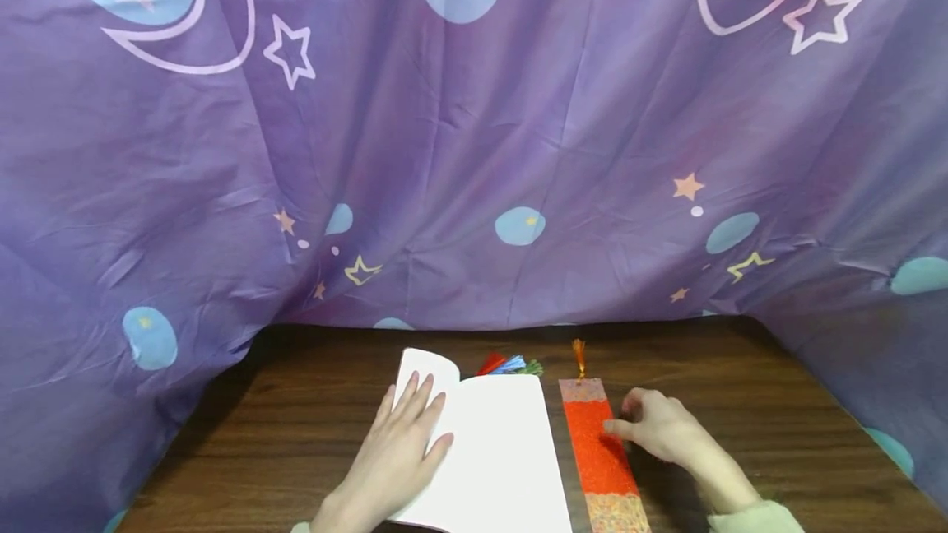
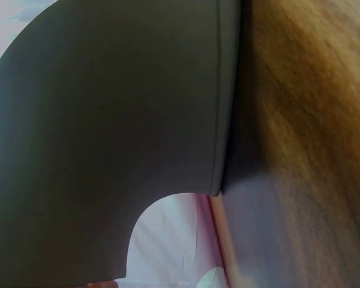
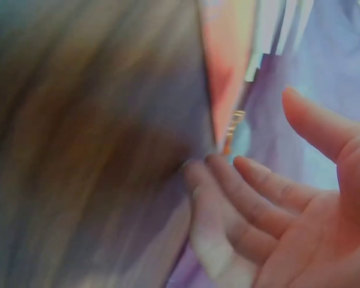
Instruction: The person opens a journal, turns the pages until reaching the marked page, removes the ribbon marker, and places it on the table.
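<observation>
A book with blank white pages (image 1: pixel 504 451) lies spread on the table. My left hand (image 1: pixel 396 451) rests on its left page, fingers spread and fairly straight. In the left wrist view the shaded page (image 2: pixel 108 144) fills most of the picture and hides nearly all of that hand. To the right of the book lies a long red bookmark (image 1: pixel 598 447) with glittery ends and an orange tassel (image 1: pixel 579 359). My right hand (image 1: pixel 662 426) hovers at the bookmark's right edge, thumb overlapping it in the head view. Seen from the right wrist, its fingers (image 3: pixel 258 207) are loosely bent and hold nothing.
Red, blue and green tassels (image 1: pixel 509 365) stick out past the book's top edge. The dark wooden table (image 1: pixel 281 410) meets a purple cloth (image 1: pixel 459 146) with stars and moons, which hangs behind it and at both sides.
</observation>
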Tool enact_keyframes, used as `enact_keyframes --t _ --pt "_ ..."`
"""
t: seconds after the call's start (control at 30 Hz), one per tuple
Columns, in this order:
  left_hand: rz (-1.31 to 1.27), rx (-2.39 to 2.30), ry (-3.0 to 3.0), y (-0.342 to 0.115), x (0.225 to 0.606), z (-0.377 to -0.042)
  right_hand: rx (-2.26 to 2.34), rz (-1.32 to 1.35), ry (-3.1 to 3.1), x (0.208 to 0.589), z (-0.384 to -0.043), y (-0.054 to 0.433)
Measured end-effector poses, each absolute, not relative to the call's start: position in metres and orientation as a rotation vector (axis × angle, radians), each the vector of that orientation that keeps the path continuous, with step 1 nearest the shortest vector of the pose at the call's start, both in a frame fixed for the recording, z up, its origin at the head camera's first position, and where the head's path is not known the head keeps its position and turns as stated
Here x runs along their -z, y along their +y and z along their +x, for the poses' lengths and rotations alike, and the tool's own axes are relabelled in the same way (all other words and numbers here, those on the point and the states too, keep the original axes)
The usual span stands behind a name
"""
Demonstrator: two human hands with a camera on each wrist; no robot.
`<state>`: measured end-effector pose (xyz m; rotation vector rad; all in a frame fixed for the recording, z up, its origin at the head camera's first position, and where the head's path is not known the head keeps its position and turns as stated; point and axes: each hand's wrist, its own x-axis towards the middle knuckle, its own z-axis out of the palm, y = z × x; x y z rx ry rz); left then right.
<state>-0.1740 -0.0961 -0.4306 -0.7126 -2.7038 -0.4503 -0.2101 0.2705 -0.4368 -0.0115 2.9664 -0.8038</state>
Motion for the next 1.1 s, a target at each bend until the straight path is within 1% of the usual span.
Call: enact_keyframes --t 0.13,0.53,0.8,1.1 --pt "-0.703 0.456 -2.71 -0.096 0.432 -0.172 0.749 -0.088 3.01 0.427 -0.208 0.266" --pt "-0.702 0.442 -2.685 -0.095 0.436 -0.174 0.957 -0.069 2.981 0.409 -0.195 0.236" --pt "-0.71 0.446 -2.712 -0.097 0.436 -0.173 1.105 -0.068 2.873 0.413 -0.19 0.212" --pt "-0.725 0.43 -2.688 -0.098 0.432 -0.178 1.326 0.028 2.74 0.415 -0.184 0.199"
